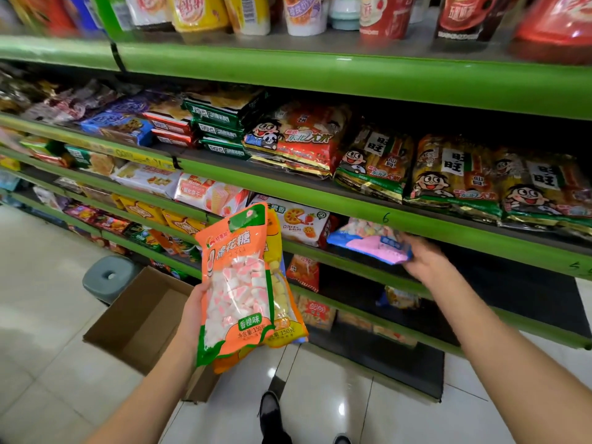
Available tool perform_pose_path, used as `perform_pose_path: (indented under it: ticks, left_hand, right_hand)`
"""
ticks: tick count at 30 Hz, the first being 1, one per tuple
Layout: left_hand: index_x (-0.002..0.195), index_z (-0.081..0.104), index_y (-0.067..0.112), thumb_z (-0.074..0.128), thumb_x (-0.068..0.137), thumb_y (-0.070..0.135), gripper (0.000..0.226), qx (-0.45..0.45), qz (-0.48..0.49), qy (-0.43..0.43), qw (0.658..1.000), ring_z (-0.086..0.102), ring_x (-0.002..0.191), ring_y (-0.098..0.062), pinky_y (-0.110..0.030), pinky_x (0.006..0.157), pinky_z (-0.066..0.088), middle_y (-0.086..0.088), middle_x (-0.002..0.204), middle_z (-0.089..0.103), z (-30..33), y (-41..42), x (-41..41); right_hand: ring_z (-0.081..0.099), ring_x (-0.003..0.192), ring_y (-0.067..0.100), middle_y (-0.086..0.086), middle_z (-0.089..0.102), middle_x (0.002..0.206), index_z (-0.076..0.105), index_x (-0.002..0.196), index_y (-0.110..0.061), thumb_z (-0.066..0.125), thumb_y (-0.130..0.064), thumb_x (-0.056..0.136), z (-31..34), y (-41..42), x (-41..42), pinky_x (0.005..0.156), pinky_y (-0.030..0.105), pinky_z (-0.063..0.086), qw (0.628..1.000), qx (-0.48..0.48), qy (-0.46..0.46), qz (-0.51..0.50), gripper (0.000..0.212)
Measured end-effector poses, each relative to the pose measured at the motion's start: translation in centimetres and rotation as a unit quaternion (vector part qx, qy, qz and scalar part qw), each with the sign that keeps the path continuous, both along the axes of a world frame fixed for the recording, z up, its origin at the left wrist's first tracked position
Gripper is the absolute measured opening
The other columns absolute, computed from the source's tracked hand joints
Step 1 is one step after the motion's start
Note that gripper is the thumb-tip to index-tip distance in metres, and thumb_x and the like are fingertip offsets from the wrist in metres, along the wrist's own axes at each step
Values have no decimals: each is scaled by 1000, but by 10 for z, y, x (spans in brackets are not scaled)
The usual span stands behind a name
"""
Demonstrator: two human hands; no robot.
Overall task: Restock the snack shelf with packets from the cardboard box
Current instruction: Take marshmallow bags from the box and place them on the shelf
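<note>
1. In a shop aisle lined with green-edged shelves, a person stands over a cardboard box (pixel 141 318) that sits open on the tiled floor (pixel 48 363), beside a grey stool (pixel 107 277).
2. The left hand (pixel 195 318) grips a bundle of marshmallow packets upright at chest level; its fingers are curled round the back of the bundle, the thumb lying along the left edge of the orange packet (pixel 238 283) in front.
3. A yellow packet (pixel 282 302) is tucked just behind the orange one, and the edge of a third shows beneath them.
4. The right hand (pixel 423 261) reaches to the snack shelf (pixel 352 261) and holds a pink and blue packet (pixel 371 241) by its near end, fingers closed over it; the packet lies flat at the shelf's front lip.
5. Rice cracker bags (pixel 455 174) fill the shelf above, and wafer packs (pixel 208 190) lie further left.
</note>
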State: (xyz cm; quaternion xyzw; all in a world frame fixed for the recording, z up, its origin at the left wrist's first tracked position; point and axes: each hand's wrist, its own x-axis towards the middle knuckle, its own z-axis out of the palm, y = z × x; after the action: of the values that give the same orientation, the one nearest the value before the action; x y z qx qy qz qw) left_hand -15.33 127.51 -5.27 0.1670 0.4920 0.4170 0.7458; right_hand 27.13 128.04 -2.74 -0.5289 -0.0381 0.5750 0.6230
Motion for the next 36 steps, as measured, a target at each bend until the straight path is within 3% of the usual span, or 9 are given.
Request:
perform_pose_path:
  ticks: [3,6,11,20,22,24,27,30,36]
  left_hand:
    - [114,62,19,48,97,41,31,-7,3,-4,1000,75,79,-28,-42,75,53,-9,90,78,1,4,-4]
    - [116,62,18,48,97,42,34,-8,-3,-7,1000,75,82,-29,-42,75,54,-10,94,77,1,6,-6]
    - [122,65,17,52,94,40,39,-1,-3,-19,1000,75,89,-31,-43,78,55,-12,106,76,2,8,-2]
    - [105,79,14,61,79,38,40,-4,-21,2,1000,75,91,-32,-40,70,60,-16,108,75,12,7,20]
    - [109,78,15,62,80,38,41,-5,-28,8,1000,73,99,-35,-44,75,61,-18,116,73,16,6,28]
    - [128,67,12,58,88,37,48,-1,-29,13,999,63,119,-40,-55,101,50,-21,131,65,16,8,36]
    - [133,63,13,54,94,40,48,1,-57,4,998,57,126,-42,-58,113,36,-20,134,63,14,2,51]
    - [127,66,11,60,89,42,50,50,-91,32,994,62,118,-42,-55,102,49,-22,128,66,23,-7,70]
    - [123,62,14,60,82,29,44,191,-112,112,969,69,106,-33,-33,80,58,-4,110,76,33,-16,91]
  right_hand:
    - [74,82,9,10,67,117,67,106,-10,58,-12,99,-14,21,0,76,27,60,975,-53,-206,65,11]
    - [60,121,36,23,62,131,66,117,3,73,-15,89,-27,20,-3,103,41,46,856,-161,-481,102,34]
    - [34,144,28,11,39,157,46,146,-13,58,3,84,-41,11,-6,114,33,28,663,-137,-671,301,65]
    - [29,147,32,3,26,164,35,154,-21,59,-17,93,-31,-27,-12,117,40,24,597,-108,-737,298,65]
    - [45,134,28,7,47,150,53,140,-20,61,-26,95,-22,-42,-35,113,39,34,641,-26,-730,236,46]
    - [55,117,4,-6,61,130,62,116,-30,64,-34,95,-6,-60,-70,100,23,40,767,44,-581,271,21]
    - [62,106,3,-10,67,110,64,105,-19,58,-50,83,4,-80,-113,95,27,47,900,69,-313,294,38]
    - [66,101,24,8,69,111,58,117,-3,60,-44,83,2,-92,-133,89,38,52,938,94,-157,294,53]
    - [72,104,30,7,74,117,53,133,-23,82,-51,70,-4,-111,-133,78,35,60,938,82,-113,317,74]
